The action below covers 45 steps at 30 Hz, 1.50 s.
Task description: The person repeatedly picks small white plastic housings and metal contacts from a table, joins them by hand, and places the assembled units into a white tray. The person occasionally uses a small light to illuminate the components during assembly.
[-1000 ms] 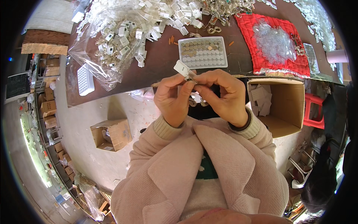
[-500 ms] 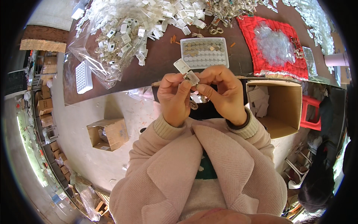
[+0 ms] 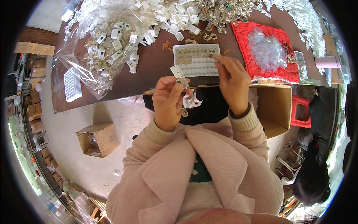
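Note:
My left hand (image 3: 167,100) is closed, holding a small white hinged plastic case (image 3: 176,71) between thumb and fingers. The case stands open, its lid tilted up and away. My right hand (image 3: 234,76) reaches over the right part of a white plastic tray (image 3: 197,73), thumb and forefinger pinched together. What sits between those fingertips is too small to make out. Rows of round pockets fill the tray; flat round metal discs, like button cells (image 3: 184,58), lie in the far ones. A coil of pale cord (image 3: 184,112) hangs below my left hand.
White plastic cases (image 3: 115,44) are heaped in clear film at the back left. A red quilted cloth (image 3: 240,35) bears a pile of clear plastic pieces (image 3: 266,48). Below the table's edge stands an open cardboard box (image 3: 274,112). Another white tray (image 3: 72,84) lies at left.
My right hand has left the white case and moved forward and right to the tray. My left hand keeps the case. The whole view has shifted slightly.

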Each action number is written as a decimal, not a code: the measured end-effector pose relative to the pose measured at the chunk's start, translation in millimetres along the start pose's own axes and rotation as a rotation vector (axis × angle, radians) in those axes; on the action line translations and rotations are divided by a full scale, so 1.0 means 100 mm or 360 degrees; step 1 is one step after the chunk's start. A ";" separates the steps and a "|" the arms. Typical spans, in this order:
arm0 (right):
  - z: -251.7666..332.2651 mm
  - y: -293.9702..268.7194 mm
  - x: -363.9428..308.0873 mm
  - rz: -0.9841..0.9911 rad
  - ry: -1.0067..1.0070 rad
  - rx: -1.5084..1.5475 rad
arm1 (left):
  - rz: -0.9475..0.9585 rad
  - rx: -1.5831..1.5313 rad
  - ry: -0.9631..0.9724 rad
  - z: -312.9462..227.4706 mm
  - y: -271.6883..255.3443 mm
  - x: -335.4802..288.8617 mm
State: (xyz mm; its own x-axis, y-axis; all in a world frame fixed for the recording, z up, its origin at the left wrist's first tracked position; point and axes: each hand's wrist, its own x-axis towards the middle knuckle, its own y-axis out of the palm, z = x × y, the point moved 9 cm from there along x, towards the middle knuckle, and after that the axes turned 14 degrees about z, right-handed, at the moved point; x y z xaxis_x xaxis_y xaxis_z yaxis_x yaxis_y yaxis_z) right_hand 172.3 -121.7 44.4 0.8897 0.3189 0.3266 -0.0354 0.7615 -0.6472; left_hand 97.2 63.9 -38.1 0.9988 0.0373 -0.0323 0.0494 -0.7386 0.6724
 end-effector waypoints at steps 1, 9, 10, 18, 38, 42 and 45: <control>-0.05 0.01 0.06 -0.0028 -0.0029 -0.0105 | 0.0038 -0.0028 0.0007 0.00 0.00 0.02; -0.19 0.19 0.17 0.0038 -0.0038 -0.0492 | 0.0134 -0.0029 -0.0002 0.01 -0.01 0.10; -0.19 0.19 0.19 0.0042 -0.0049 -0.0492 | 0.0141 -0.0076 0.0000 0.01 0.00 0.11; 0.14 0.12 0.18 0.0083 -0.0157 0.0047 | 0.0137 -0.0185 -0.0062 0.05 0.04 0.14; 0.71 0.32 -0.04 0.0213 -0.0666 0.0072 | 0.0212 -0.0331 -0.0003 0.03 0.03 0.09; 0.48 0.44 0.07 0.0147 -0.0396 -0.0013 | 0.0031 -0.0179 0.0057 -0.04 -0.11 0.07; 0.34 0.55 0.17 0.0133 -0.0295 -0.0235 | 0.0004 -0.0108 0.0046 -0.08 -0.16 0.08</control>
State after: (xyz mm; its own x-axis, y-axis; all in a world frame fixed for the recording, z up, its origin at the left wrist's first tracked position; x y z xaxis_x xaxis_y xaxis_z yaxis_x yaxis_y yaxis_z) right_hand 170.4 -55.4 38.2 0.7875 0.4856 0.3795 -0.0265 0.6419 -0.7663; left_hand 103.9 81.5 -43.2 0.9984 0.0555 -0.0100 0.0457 -0.6912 0.7212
